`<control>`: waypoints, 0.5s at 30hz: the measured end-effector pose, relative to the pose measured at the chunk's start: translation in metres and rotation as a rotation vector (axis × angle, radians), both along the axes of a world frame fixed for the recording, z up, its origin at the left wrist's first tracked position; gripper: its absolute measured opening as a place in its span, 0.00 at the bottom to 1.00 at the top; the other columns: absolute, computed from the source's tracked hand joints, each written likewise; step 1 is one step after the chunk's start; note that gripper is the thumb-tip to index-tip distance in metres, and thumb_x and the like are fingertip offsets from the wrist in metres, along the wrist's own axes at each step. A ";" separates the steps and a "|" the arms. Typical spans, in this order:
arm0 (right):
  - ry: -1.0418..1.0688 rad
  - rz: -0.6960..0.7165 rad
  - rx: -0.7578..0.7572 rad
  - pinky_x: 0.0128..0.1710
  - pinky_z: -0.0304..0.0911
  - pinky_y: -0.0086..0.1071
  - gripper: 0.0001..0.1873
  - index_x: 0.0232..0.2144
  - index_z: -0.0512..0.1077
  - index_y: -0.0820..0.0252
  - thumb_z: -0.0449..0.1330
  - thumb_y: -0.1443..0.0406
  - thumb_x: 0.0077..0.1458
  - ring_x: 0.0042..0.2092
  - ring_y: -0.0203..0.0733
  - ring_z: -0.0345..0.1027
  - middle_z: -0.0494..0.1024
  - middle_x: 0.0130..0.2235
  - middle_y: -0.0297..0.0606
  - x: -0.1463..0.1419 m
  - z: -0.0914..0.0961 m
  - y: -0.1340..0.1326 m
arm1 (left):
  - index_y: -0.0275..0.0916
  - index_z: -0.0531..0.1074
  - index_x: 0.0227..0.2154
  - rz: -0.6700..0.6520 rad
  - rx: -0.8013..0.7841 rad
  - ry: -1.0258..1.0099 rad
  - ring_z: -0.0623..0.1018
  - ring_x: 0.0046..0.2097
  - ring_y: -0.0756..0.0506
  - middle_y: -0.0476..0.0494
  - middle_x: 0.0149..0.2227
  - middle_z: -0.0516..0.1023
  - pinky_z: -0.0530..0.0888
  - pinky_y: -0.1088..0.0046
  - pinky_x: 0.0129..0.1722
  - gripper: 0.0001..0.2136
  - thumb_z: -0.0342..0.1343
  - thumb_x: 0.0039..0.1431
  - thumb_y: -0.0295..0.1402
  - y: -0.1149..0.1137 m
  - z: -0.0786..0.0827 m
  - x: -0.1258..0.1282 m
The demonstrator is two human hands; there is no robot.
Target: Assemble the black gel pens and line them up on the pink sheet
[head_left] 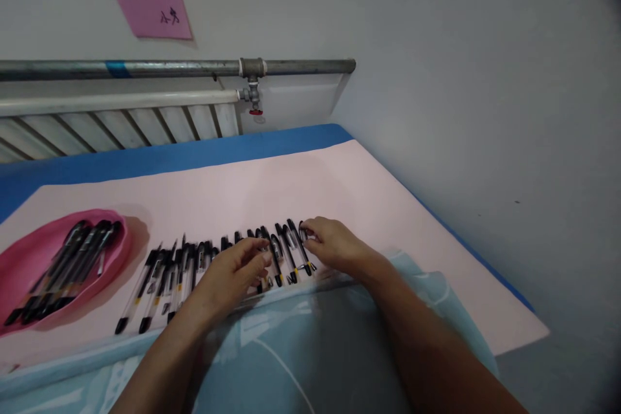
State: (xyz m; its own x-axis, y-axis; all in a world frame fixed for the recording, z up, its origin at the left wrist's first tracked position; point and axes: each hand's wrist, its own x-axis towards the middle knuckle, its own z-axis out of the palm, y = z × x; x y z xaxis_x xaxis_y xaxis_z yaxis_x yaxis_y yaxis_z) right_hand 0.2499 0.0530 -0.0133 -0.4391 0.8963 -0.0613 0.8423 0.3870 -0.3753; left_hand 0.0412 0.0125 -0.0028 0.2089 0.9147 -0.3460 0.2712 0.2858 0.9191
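A row of clear pens with black ends (pixel 191 272) lies across the pink sheet in front of me, with loose caps and small tips among them. My left hand (pixel 241 266) hovers over the middle of this row, its thumb and fingers apart and its fingertips close to the pens. At the row's right end, my right hand (pixel 332 242) pinches a small dark pen cap (pixel 302 231) between thumb and fingers. The fingers partly cover it. Just left of that hand lies a single pen (pixel 299 247), slanting toward me.
A pink oval basin (pixel 123 233) holding several pens stands at the left. The pale pink sheet (pixel 310 181) covers a blue tabletop (pixel 194 156). A wall (pixel 485 110) borders the right side; a radiator (pixel 111 126) and pipe (pixel 184 68) run behind. Light blue cloth (pixel 272 349) lies nearest me.
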 end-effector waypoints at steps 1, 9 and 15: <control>0.004 0.000 0.007 0.36 0.52 0.27 0.11 0.34 0.69 0.63 0.50 0.70 0.49 0.36 0.38 0.62 0.72 0.35 0.40 0.000 -0.001 0.001 | 0.36 0.69 0.43 -0.002 -0.003 0.007 0.75 0.33 0.46 0.41 0.36 0.75 0.71 0.70 0.31 0.20 0.54 0.48 0.41 0.000 0.000 0.000; 0.030 0.017 -0.019 0.36 0.54 0.28 0.11 0.33 0.71 0.61 0.49 0.70 0.50 0.36 0.39 0.64 0.73 0.35 0.41 -0.002 0.006 0.000 | 0.37 0.68 0.42 0.096 0.028 0.001 0.75 0.33 0.47 0.43 0.33 0.75 0.71 0.71 0.31 0.19 0.54 0.49 0.41 0.005 -0.001 -0.011; 0.100 -0.014 -0.069 0.37 0.59 0.34 0.13 0.32 0.71 0.60 0.48 0.64 0.51 0.37 0.44 0.67 0.74 0.35 0.43 0.001 0.000 0.008 | 0.35 0.68 0.45 0.419 0.307 0.328 0.76 0.33 0.47 0.41 0.34 0.77 0.71 0.73 0.32 0.17 0.48 0.54 0.38 0.025 0.007 -0.069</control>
State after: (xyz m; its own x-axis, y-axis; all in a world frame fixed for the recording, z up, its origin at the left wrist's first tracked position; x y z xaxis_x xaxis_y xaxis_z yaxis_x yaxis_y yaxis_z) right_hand 0.2508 0.0608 -0.0137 -0.4339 0.8975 -0.0793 0.8045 0.3463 -0.4826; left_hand -0.0275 0.0370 0.0045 -0.2633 0.9639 -0.0395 0.4755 0.1653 0.8640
